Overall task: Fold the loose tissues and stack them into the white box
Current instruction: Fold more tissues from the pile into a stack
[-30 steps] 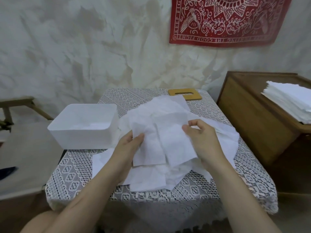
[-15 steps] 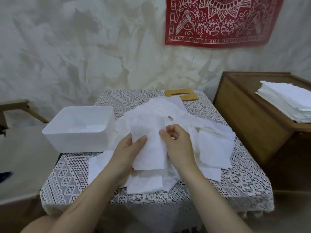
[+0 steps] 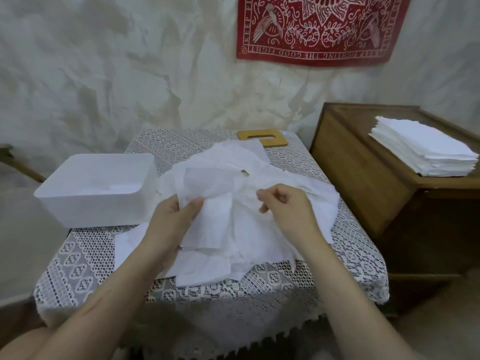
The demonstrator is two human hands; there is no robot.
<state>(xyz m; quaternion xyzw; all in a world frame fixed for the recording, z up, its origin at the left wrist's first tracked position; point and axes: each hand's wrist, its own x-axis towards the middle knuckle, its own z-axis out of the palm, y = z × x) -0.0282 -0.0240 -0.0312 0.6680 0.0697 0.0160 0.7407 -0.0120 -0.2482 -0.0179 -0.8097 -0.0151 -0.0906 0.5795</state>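
Note:
A pile of loose white tissues (image 3: 228, 175) covers the middle of the lace-covered table (image 3: 85, 258). My left hand (image 3: 171, 224) pinches the left edge of a folded tissue (image 3: 213, 229), holding it just above the pile. My right hand (image 3: 285, 211) hovers over the right part of the pile. Its fingers are curled, the thumb and forefinger are apart, and nothing shows between them. The white box (image 3: 104, 211) stands at the table's left, just left of my left hand, with what looks like white tissue lying flat on its bottom.
A wooden lid with a slot (image 3: 262, 137) lies at the table's far edge. To the right stands a wooden cabinet (image 3: 363, 183) with a tall stack of flat white tissues (image 3: 423, 152) on it. A red patterned cloth (image 3: 319, 29) hangs on the wall.
My right hand brought one side of the tissue over to the left, then let go and drew back to the right. My left hand kept its pinch on the tissue.

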